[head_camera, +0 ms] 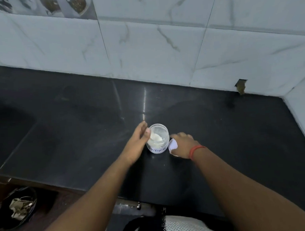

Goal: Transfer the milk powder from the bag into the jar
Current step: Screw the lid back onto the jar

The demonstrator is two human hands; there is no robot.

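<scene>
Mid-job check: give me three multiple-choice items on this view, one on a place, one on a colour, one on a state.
1. Where is the lid relative to the jar?
A. screwed on top
B. on the counter to its right, under the right hand
C. behind it, by the wall

2. What colour is the band on the right wrist?
A. red-orange
B. blue
C. green

3. What state is the jar in?
A. sealed and empty
B. tipped on its side
C. upright, open, with white powder inside

Key: 1 B, the white lid lies beside the jar. 2 A, the band looks red-orange. 3 C, the open mouth shows powder.
</scene>
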